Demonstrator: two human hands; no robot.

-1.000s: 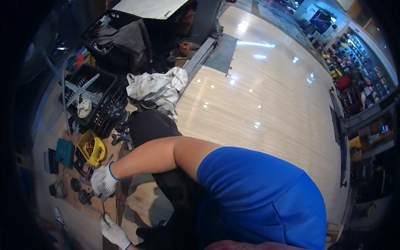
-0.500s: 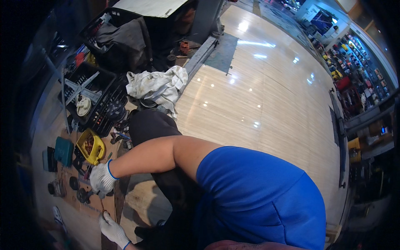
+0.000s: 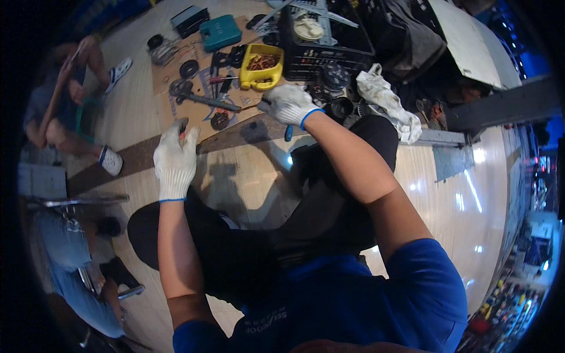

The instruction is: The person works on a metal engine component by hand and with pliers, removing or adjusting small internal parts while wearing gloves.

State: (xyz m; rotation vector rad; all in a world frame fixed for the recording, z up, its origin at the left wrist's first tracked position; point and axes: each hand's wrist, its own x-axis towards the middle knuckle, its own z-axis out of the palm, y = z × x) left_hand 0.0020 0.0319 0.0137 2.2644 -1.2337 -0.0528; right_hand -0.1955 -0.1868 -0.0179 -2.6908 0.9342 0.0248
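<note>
My right hand (image 3: 288, 105), in a white knit glove with a blue cuff, is closed on a thin copper-coloured strip (image 3: 249, 107) that sticks out leftward from its fingertips. A teal handle (image 3: 288, 133) shows just below this hand. My left hand (image 3: 175, 156), gloved alike, is held over the near edge of the cardboard (image 3: 159, 82). Its thumb and fingers curl around a small reddish thing, too small to name. Between the hands lies a dark round part with a long shaft (image 3: 200, 97). Beyond the right hand stands a cut yellow jug (image 3: 276, 76) holding copper-coloured pieces.
Past the jug are a teal case (image 3: 220, 32) and a black crate (image 3: 294, 53). A white rag (image 3: 385, 97) lies right, beside dark machine parts (image 3: 334, 76). At the left sits another person (image 3: 65, 100); a second person's denim-clad legs (image 3: 62, 253) show nearer.
The view has turned, bringing both forearms and the people at left into sight. My hands are farther apart; the strip that ran between them now shows only at my right hand.
</note>
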